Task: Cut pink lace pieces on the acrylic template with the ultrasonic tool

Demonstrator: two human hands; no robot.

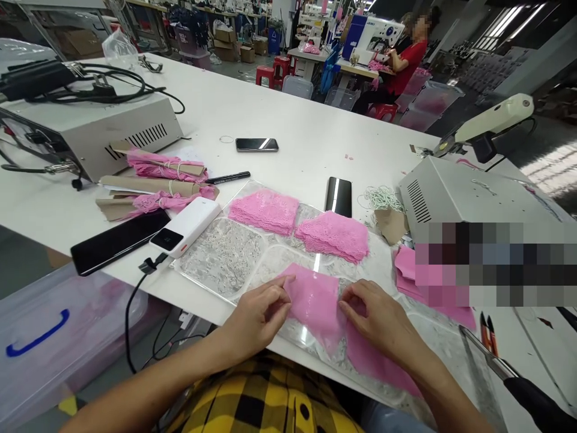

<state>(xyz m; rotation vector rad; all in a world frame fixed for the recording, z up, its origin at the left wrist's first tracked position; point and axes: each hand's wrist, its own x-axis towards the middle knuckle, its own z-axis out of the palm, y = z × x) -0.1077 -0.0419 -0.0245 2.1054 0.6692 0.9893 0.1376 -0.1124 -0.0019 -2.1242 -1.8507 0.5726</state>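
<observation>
Between my two hands a thin pink fabric piece (pixel 314 300) is spread over a clear-topped, marbled board. My left hand (pixel 265 310) pinches its left edge, thumb against fingertips. At the right edge my right hand (pixel 372 310) pinches the same cloth. Another pink fabric piece (pixel 378 364) lies partly under my right wrist. Beyond my hands sit two stacks of pink lace pieces, a left stack (pixel 265 210) and a right stack (pixel 333 236). More folded pink cloth (pixel 408 270) lies to the right, partly hidden by a blurred patch.
A white power bank (pixel 187 225) and dark phone (pixel 119 240) lie left, near tied pink bundles (pixel 166 165). Grey metal boxes stand at left (pixel 103 132) and right (pixel 473 192). A black-handled tool (pixel 518 379) and red-tipped pens (pixel 489 334) lie right. A person in red sits at a far sewing machine.
</observation>
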